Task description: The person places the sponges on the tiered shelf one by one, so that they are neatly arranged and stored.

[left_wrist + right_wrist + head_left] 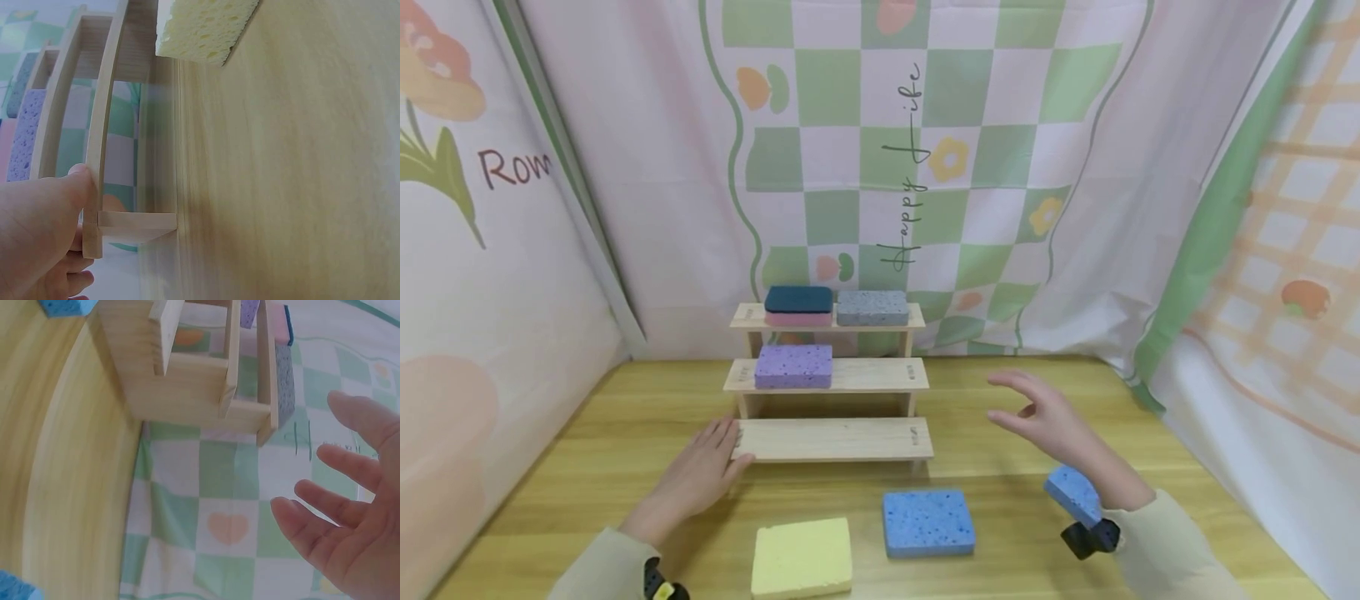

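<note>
A three-step wooden shelf (842, 437) stands near the back. My left hand (703, 471) holds the left end of its lowest step; in the left wrist view the thumb (79, 178) lies on the step's edge and the fingers are partly hidden behind it. My right hand (1048, 417) is in the air right of the shelf, fingers spread and holding nothing. On the top step sit a pink sponge with a dark teal top (799, 306) and a grey sponge (872, 307). A purple sponge (793, 367) rests on the left of the middle step.
A yellow sponge (802, 557) and a speckled blue sponge (928, 522) lie on the wooden table (1022, 533) before the shelf. Another blue sponge (1072, 493) is partly hidden by the right forearm. Printed curtains (1000, 167) close off the back and sides.
</note>
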Available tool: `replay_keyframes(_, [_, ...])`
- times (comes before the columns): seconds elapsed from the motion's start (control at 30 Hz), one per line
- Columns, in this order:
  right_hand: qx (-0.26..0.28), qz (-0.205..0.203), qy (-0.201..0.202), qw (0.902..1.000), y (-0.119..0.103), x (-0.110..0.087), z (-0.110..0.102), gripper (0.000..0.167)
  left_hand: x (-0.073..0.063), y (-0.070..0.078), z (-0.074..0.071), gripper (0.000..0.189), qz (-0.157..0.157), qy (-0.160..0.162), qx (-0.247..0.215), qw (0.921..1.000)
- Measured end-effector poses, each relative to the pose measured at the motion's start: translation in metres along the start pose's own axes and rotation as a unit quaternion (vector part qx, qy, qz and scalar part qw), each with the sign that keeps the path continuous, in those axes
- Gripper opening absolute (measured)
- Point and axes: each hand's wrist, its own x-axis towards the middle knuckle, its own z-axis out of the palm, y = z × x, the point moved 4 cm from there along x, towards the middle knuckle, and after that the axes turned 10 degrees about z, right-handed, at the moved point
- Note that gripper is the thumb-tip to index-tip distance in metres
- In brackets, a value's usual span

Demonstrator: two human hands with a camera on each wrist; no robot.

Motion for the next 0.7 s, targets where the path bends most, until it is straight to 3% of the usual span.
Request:
replay_keyframes(0.43, [-0.016,0.057,-0.019,0.998,0.029,-0.025,-0.012,0.05,0.0,0.0,-0.001,0.064,0.004,0.01,0.0,0.9999])
replay_keyframes(0.7, [-0.024,0.061,-0.031,0.9974,0.051,-0.04,-0.014,0.053,0.0,0.002,-0.002,0.063,0.005,0.008,0.002,0.9999])
